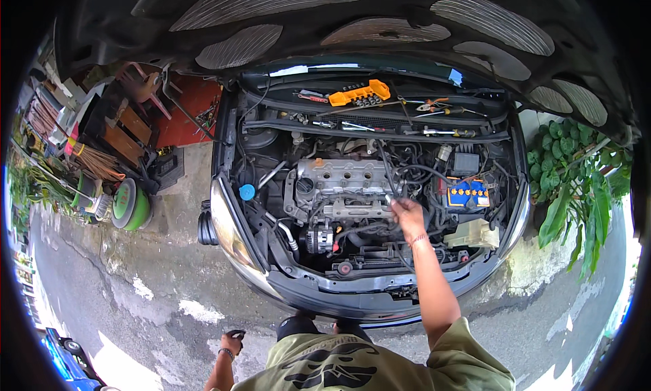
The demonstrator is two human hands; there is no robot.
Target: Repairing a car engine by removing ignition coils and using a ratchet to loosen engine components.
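Crowded engine bay (312,281), orange socket tray (361,93) beyond, right hand (408,218) around a silvery piece (388,198) (left hand (230,344) around something dark (237,334)).

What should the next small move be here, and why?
Probably bring the left hand up to the engine: the right hand is alone at its right end, while the left hangs clear of the bumper. A second hand might help steady things, though what either hand may be holding is too small to tell.
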